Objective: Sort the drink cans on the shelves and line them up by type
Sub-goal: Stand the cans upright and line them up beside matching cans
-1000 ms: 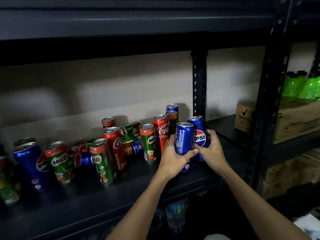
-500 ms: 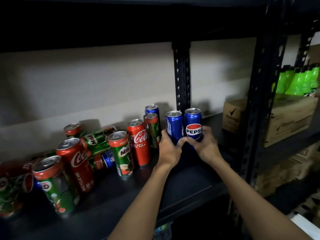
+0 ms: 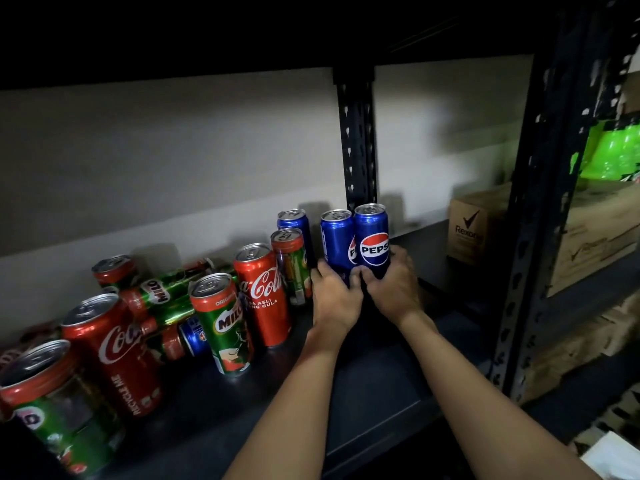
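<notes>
From the head view, both hands work at the right end of the shelf (image 3: 381,393), near the back wall. The left hand (image 3: 334,303) has its fingers curled round the lower part of the left Pepsi can (image 3: 336,239), and the right hand (image 3: 394,289) grips the right Pepsi can (image 3: 372,237) low down in the same way. The two blue cans stand upright and touch side by side — I judge they are held low so that they can be pushed together and squared as the start of a Pepsi row. A third Pepsi can (image 3: 294,220) stands just behind and to the left, beside an upright Milo can (image 3: 292,261).

The other cans are not yet sorted. An upright Coca-Cola can (image 3: 263,292) and a front Milo can (image 3: 221,323) stand near the middle of the shelf, and further left some Milo cans lie on their sides among red ones.

For moving there is open room — the front edge of the shelf before the hands is bare, and so is the strip between the Pepsi pair and the cardboard box (image 3: 478,223) at the right. The black upright post (image 3: 356,140) stands just behind the pair, so they probably cannot go much further back there.
</notes>
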